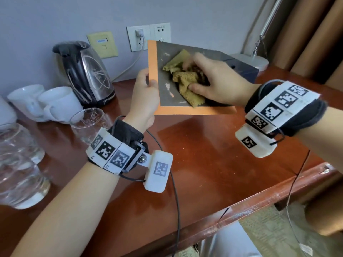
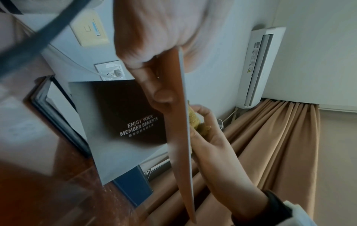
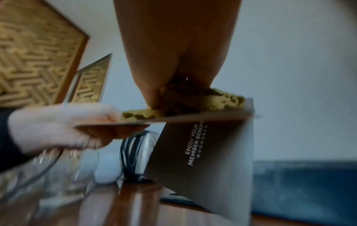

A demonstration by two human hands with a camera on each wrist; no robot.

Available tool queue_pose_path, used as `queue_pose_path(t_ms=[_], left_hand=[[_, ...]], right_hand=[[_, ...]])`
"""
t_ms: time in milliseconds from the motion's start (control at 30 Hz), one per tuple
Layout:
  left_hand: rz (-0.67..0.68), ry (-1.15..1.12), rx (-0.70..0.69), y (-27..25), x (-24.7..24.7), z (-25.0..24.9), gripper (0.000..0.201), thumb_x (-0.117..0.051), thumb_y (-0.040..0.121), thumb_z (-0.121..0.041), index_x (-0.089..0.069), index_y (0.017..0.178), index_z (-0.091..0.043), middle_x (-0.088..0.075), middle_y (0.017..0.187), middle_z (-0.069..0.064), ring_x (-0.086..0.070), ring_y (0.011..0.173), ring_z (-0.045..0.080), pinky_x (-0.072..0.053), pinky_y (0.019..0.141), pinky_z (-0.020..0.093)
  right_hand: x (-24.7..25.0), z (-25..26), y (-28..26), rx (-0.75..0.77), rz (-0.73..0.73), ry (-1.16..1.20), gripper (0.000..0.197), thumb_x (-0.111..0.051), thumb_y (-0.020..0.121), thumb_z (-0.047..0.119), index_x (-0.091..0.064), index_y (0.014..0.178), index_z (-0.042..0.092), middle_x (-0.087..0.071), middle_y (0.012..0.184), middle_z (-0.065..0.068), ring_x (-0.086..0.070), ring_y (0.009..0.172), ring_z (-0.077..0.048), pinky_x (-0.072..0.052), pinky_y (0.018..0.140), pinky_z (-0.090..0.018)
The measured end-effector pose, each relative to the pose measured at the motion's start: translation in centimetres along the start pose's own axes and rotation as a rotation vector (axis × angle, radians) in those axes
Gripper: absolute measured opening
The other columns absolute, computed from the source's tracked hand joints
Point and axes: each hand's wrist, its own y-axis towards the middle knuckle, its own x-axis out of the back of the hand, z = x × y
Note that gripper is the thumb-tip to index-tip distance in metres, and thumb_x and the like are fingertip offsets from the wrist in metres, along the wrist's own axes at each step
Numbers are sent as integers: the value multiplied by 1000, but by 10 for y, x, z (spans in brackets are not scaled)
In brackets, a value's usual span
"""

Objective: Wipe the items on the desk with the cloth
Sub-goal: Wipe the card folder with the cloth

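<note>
Over the wooden desk (image 1: 213, 154), the left hand (image 1: 146, 101) pinches a card (image 1: 185, 108) while the right hand (image 1: 213, 80) presses the cloth (image 1: 182, 80) on it; kettle (image 1: 83, 71), cups (image 1: 55, 102) and glasses (image 1: 87, 123) at the left edge likely remain.

Bare counter (image 1: 213, 164) is seen in the near middle. The left side is blocked by glasses (image 1: 89, 125), cups (image 1: 57, 104) and a kettle (image 1: 87, 75). A dark box (image 1: 241, 69) is set far right.

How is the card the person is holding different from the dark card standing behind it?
The held card has an orange border around a grey face; the standing card is dark with white words. The held one is lifted off the desk, pinched by the left hand and rubbed with the cloth; the standing one is untouched. Both are thin, flat cards.
</note>
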Motion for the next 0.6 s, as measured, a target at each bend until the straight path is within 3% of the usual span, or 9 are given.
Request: queue_pose_path(t_ms=[67, 100, 200, 300, 433, 500, 600], left_hand=[[-13, 15, -20, 0, -1, 1, 27, -30, 103, -11, -46, 114, -29, -55, 97, 2, -50, 84, 21, -45, 76, 38], [-16, 22, -29, 0, -1, 1, 27, -30, 103, -11, -46, 115, -29, -56, 98, 0, -51, 85, 21, -47, 80, 39], [11, 47, -64, -3, -2, 2, 30, -30, 102, -9, -45, 115, -30, -57, 98, -7, -54, 89, 22, -49, 85, 41], [62, 95, -115, -8, -7, 0, 32, -29, 101, -6, -45, 117, -28, -56, 99, -12, -55, 92, 20, -47, 87, 35], [84, 93, -179, -9, -7, -6, 33, -28, 101, -5, -44, 110, -32, -61, 102, -1, -57, 95, 34, -46, 92, 46], [59, 90, -209, -8, -4, -7, 33, -29, 100, -7, -44, 110, -35, -62, 103, 0, -58, 93, 31, -47, 91, 45], [0, 49, -220, -2, 2, -5, 33, -30, 98, -10, -45, 110, -36, -59, 104, -4, -56, 96, 26, -45, 95, 46]], right_hand=[[-3, 1, -3, 33, 139, 2, 68, -66, 84, 27, -35, 143, 17, -49, 134, -2, -46, 121, -19, -29, 96, -18], [-5, 1, -4, 40, 199, -22, 73, -64, 82, 34, -32, 145, 19, -45, 139, -4, -42, 125, -23, -27, 102, -23], [-7, -1, -2, -3, 211, -114, 66, -72, 78, 29, -46, 138, 19, -46, 134, -11, -41, 121, -34, -30, 104, -38], [5, -1, 11, -29, 57, -193, 44, -68, 81, 16, -57, 123, 11, -56, 118, -15, -52, 110, -32, -40, 93, -37], [22, -4, 31, -115, -234, -152, 44, -58, 86, 25, -53, 128, 12, -55, 121, -14, -49, 113, -31, -30, 89, -28], [14, 0, 32, -85, -182, -238, 55, -44, 87, 41, -46, 138, 18, -44, 136, -14, -38, 123, -38, -24, 99, -30], [-9, 10, 19, -40, 95, -246, 69, -22, 89, 49, -20, 149, 15, -8, 156, -18, -3, 143, -41, 0, 116, -41]])
